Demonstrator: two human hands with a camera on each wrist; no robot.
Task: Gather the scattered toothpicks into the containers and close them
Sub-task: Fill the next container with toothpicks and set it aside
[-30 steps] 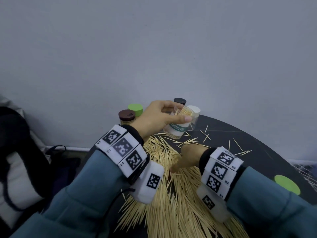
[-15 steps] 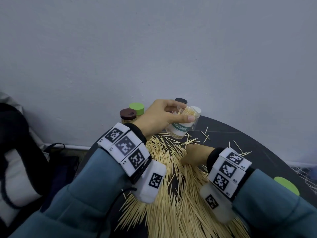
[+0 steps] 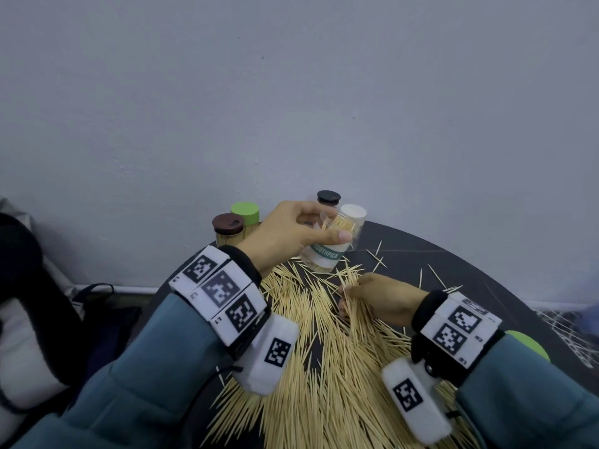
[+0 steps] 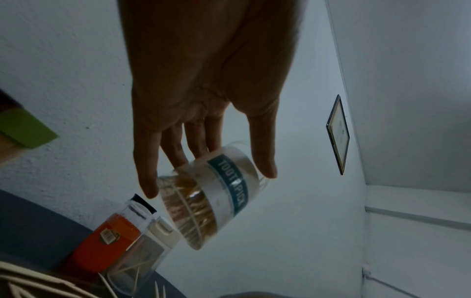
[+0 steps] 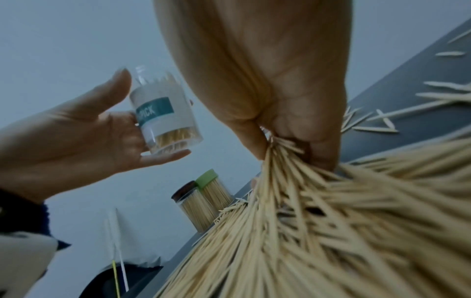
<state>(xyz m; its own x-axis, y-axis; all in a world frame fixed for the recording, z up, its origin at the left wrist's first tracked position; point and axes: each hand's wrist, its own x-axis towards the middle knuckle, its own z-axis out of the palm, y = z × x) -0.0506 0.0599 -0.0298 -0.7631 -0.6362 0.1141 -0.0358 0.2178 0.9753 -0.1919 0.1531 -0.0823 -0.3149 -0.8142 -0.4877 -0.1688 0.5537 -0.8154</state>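
Raised right hand (image 3: 382,298) now pinches toothpicks (image 3: 351,286); left hand (image 3: 288,234) grips tilted container (image 3: 327,251)

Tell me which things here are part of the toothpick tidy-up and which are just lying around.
Part of the job:
open jar in left hand
bunch of toothpicks in right hand
toothpick pile
closed jars
loose green lid

Lying about:
dark bag
picture frame

Plain room: bare wall (image 3: 291,92), dark table (image 3: 470,270).
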